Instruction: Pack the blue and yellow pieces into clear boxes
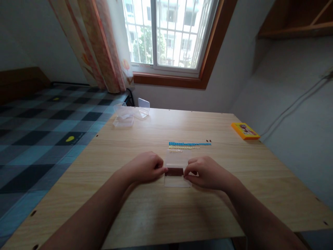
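Strip [174,172], dark reddish-brown, just below the centre of the frame; lies crosswise on a clear plastic case [177,183], between the fingers of both hands. At its left end, touching, the thumb tip of the left hand [148,166], other fingers curled toward the palm. At its right end, thumb and forefinger of the right hand [205,172], bent toward each other; impossible to say at this size whether either hand is grasping the strip or merely resting against it. Looks narrow and straight-edged. Underneath, a table [145,211] with pale, smooth wood grain. Just above the case, rows of tiny blue pieces [179,144] and cream pieces [171,147], near two dark bits [208,141]. At upper left of the tabletop, see-through rigid containers [123,121]. At right of the frame, a flat orange-yellow box [245,131], printed top, lettering too small to read. At far left, checked cloth [65,118] with yellow motifs and faint, illegible writing.
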The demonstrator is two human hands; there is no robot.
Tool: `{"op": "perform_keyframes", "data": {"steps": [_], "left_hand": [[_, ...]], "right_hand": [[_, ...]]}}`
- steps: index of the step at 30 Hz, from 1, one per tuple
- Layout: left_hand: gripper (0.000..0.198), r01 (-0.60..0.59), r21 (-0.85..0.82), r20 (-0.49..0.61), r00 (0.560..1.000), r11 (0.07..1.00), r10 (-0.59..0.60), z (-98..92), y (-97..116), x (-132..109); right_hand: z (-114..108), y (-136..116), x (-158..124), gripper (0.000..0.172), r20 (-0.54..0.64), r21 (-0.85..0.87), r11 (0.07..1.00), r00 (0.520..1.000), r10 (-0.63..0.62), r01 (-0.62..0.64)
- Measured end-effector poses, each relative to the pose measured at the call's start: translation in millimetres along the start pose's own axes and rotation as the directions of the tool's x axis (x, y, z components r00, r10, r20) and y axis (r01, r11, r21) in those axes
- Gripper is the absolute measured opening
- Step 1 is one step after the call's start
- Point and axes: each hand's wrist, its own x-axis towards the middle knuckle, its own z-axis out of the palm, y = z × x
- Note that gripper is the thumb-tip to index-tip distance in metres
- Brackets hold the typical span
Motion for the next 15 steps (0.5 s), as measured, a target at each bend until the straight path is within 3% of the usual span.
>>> {"op": "perform_keyframes", "data": {"steps": [15], "left_hand": [[0.034,0.006,0.011,-0.010,1.000,1.000,-0.006,2.2,5,0]], "right_hand": [[11,-6,4,0.016,0.044,-0.044,0.998,0.998,0.044,-0.042]]}}
